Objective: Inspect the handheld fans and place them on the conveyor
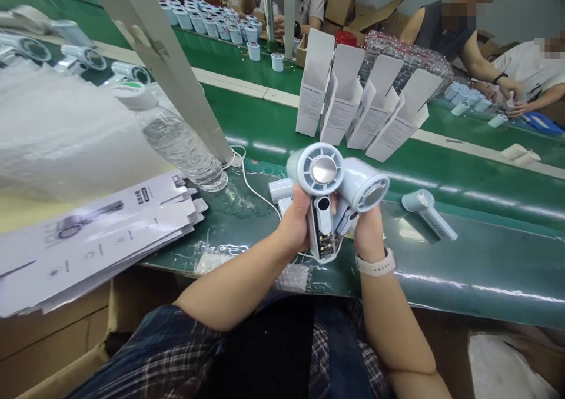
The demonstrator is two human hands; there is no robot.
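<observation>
Fans (324, 169) — gripped by left hand (296, 219) and right hand (369, 234), forearms (247, 278) slanting inward.

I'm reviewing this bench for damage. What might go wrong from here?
The handheld fan in the left hand shows what looks like bare circuitry, so handling might damage it. The handheld fan in the right hand is close by; the two might knock together. The water bottle, if toppled, might wet the flattened cartons beside it.

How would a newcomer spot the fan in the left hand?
Over the green workbench, find the left hand's grip. It holds the left fan, pale blue; its silver-centred face points at the camera above a dark circuit strip, while the right fan beside it turns aside.
</observation>
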